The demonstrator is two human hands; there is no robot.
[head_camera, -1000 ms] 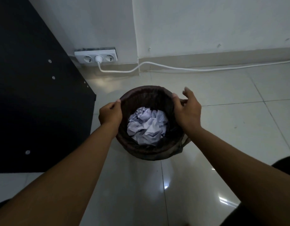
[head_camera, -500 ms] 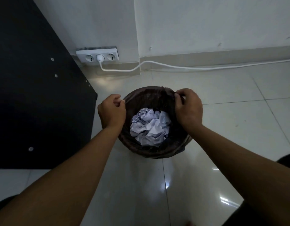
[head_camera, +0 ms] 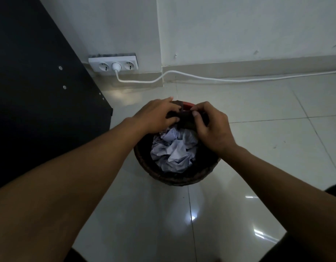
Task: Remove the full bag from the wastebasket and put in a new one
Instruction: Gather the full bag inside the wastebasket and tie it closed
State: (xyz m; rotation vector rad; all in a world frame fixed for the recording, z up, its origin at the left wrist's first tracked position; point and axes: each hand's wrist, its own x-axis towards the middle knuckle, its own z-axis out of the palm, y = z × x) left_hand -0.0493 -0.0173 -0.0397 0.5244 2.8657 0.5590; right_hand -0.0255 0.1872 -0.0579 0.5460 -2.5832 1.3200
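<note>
Your fingertips (head_camera: 195, 114) of both the left hand (head_camera: 155, 115) and right hand (head_camera: 210, 127) pinch closed on the gathered dark plastic bag (head_camera: 184, 118), over the round dark wastebasket's (head_camera: 174, 176) far rim, crumpled white paper (head_camera: 174, 148) inside: gathering step; next likely lift straight up, glossy tiled floor (head_camera: 258, 140) open rightward, black cabinet panel (head_camera: 40, 91) near on the left.

Left hand (head_camera: 155, 115) and right hand (head_camera: 210, 127): having left opposite sides of the wastebasket (head_camera: 174, 176) rim, now meeting at its far edge, pinching gathered dark bag (head_camera: 184, 118) film together; red rim (head_camera: 189, 105) showing there.
</note>
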